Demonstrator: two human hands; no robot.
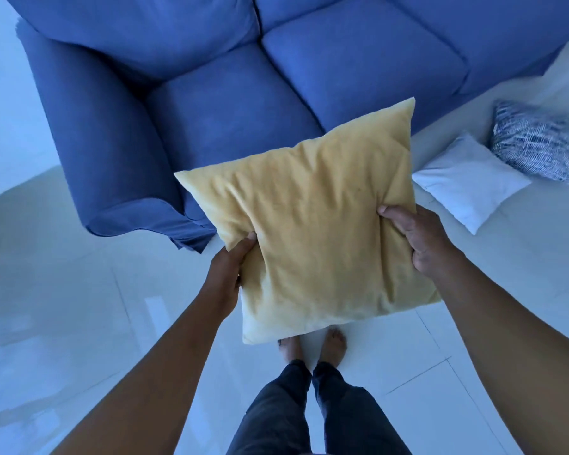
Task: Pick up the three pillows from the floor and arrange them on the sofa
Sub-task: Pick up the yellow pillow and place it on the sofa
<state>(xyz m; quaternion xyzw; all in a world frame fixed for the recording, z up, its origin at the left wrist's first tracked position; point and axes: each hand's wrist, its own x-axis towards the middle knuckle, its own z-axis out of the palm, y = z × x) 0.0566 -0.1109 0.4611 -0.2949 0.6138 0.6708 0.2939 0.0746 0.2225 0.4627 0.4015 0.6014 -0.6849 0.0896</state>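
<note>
Sofa [230, 103] lay ahead, left of centre. Left hand [225, 274] and right hand [421, 241] both clamped the yellow pillow's [312, 224] side edges, held flat above the floor [79, 290]. White pillow [470, 182] and striped pillow [532, 142] lay rightward, nearer the right hand.

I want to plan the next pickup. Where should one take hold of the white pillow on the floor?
The white pillow lies flat, a corner toward the feet. Probably come from above and pinch two opposite edges; the dark patterned pillow sits close behind.
</note>
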